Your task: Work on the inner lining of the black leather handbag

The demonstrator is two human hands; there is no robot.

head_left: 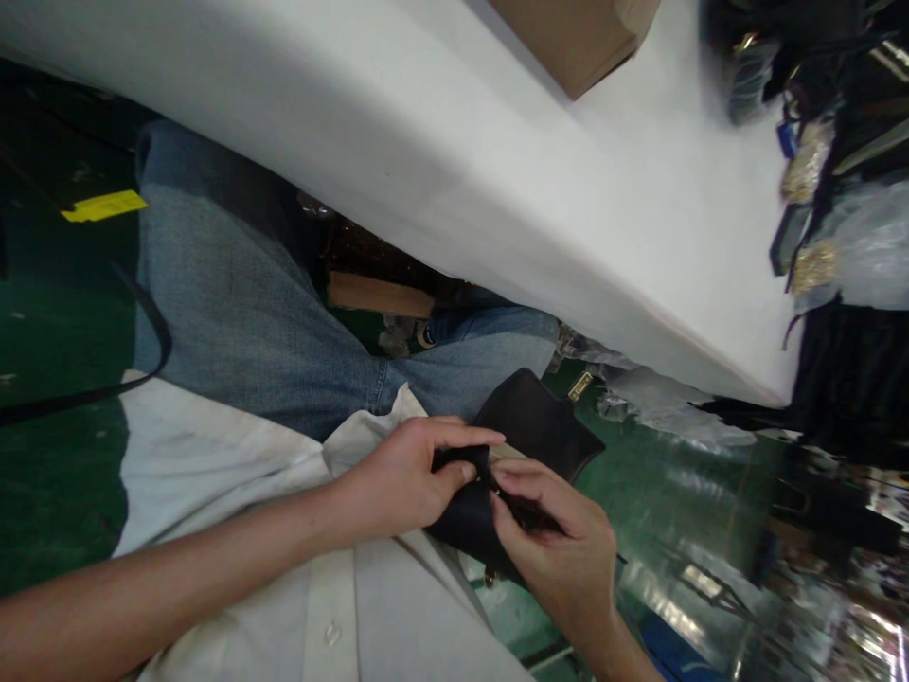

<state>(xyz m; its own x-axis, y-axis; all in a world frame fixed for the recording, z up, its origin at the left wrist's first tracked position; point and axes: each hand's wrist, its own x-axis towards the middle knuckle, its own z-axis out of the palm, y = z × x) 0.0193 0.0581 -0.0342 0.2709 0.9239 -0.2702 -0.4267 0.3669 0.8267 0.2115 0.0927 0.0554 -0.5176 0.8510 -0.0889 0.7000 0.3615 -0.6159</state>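
Probably for steadiness, I saw on my feed the left hand [416,481] pinching the black piece [471,527]. The right hand [568,530] pinched its edge just beside, seemingly for fine control. The piece was held before the shirt [380,606], off the table [426,123], likely for closeness.

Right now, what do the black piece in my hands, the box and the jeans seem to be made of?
Black piece: perhaps leather or imitation leather; it looks smooth and fairly matte, and bends in a soft fold.
Box: likely cardboard, dull brown, with flat sides and a firm corner.
Jeans: denim by the look, matte, faded blue, with visible seams.
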